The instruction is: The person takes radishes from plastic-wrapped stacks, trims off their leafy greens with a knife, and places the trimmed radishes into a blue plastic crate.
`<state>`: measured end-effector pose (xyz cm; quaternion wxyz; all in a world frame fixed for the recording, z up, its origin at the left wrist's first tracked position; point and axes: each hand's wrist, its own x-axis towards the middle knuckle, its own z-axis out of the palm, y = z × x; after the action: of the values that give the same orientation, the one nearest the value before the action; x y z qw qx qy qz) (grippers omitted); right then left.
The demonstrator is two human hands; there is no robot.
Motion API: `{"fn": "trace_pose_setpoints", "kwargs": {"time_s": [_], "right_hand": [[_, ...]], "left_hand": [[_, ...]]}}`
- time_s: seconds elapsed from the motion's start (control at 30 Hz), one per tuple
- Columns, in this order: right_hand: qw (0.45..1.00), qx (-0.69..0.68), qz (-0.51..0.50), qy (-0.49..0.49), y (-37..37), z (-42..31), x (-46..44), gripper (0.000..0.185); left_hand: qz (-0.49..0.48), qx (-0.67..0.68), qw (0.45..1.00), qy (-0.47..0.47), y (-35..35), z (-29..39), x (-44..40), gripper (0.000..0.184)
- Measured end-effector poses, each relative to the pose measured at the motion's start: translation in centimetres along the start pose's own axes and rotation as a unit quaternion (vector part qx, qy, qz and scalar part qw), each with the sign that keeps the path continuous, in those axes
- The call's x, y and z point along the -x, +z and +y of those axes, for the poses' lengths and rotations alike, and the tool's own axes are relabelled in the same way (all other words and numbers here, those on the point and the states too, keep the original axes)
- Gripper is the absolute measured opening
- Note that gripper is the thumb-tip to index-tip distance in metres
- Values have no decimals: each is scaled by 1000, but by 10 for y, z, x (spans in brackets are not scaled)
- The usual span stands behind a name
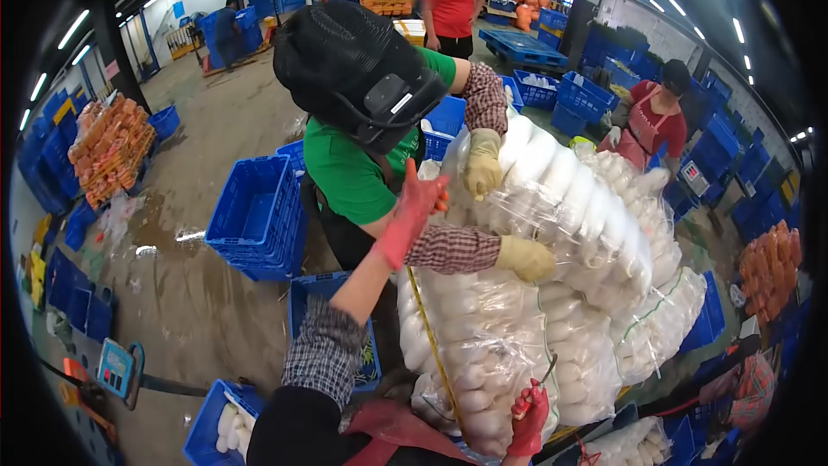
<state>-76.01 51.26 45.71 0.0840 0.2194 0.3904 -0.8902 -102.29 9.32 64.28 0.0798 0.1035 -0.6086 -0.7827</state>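
Note:
My left hand (409, 217), in a red glove, is raised in front of the co-worker's arm with fingers apart and nothing held. Low at the front, my right hand (530, 421), also red-gloved, is closed around a thin curved metal tool (550, 368), perhaps a hook. That hand is beside a big clear plastic bag of white radishes (479, 328). On top of the stack lies another bag of white radishes (569, 198). A co-worker in a green shirt (345, 177) rests two pale-gloved hands on this upper bag. A yellow strap (429, 328) runs down the front bag.
Stacked blue crates (254, 211) stand at left, with a crate of white radishes (226, 431) below. A digital scale display (119, 371) is at lower left. Another co-worker (651, 116) works at the right, and a person in red (453, 4) stands behind.

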Motion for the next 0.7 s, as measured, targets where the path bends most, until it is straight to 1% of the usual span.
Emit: {"fn": "trace_pose_setpoints", "kwargs": {"time_s": [0.07, 0.1, 0.13, 0.17, 0.2, 0.23, 0.27, 0.3, 0.33, 0.4, 0.43, 0.5, 0.57, 0.6, 0.63, 0.7], "right_hand": [[1000, 8, 8, -5, -9, 1, -1, 33], [1000, 7, 11, -4, -11, 2, 4, 32], [1000, 5, 8, -7, -11, 0, 1, 32], [1000, 4, 3, -13, -14, -1, -3, 32], [1000, -3, 17, -2, -16, 1, -5, 32], [999, -9, 32, 8, -18, 2, -6, 31], [1000, 2, 19, 1, -18, 1, -7, 34], [1000, 0, 16, -5, -21, 0, -11, 34], [1000, 2, 5, 0, -26, 1, -15, 36], [1000, -1, -14, 11, -22, 0, -19, 43], [1000, -1, -14, 8, -17, -1, -16, 43], [999, 29, -1, 25, -1, -7, -13, 46], [999, 20, 18, 27, 9, -9, -15, 49], [999, 8, 33, 30, 12, -8, -10, 52], [998, 46, 35, 1, 21, -11, -3, 54], [998, 58, -1, -10, 17, -10, -6, 53]], "left_hand": [[-60, -9, 997, 40, 19, 2, 58, 102], [-99, 3, 993, 59, 28, -8, 112, 101], [-142, 25, 987, 71, 31, -38, 148, 97], [-152, -50, 987, -19, 40, -47, 181, 91], [-201, -55, 972, -110, 37, -86, 199, 82], [-222, -69, 953, -197, 34, -126, 213, 62], [-244, -21, 942, -231, 26, -167, 227, 56], [-218, -43, 931, -290, 26, -194, 237, 55], [-217, -47, 924, -311, 20, -224, 243, 55], [-225, -57, 920, -317, 16, -224, 245, 54], [-228, -64, 913, -332, 14, -221, 247, 54], [-236, -72, 911, -331, 14, -222, 236, 53], [-251, -20, 933, -259, 7, -239, 238, 53], [-242, -27, 935, -259, 11, -220, 236, 55], [-252, -43, 930, -263, 12, -223, 231, 57], [-237, -64, 924, -294, 18, -211, 229, 57]]}}
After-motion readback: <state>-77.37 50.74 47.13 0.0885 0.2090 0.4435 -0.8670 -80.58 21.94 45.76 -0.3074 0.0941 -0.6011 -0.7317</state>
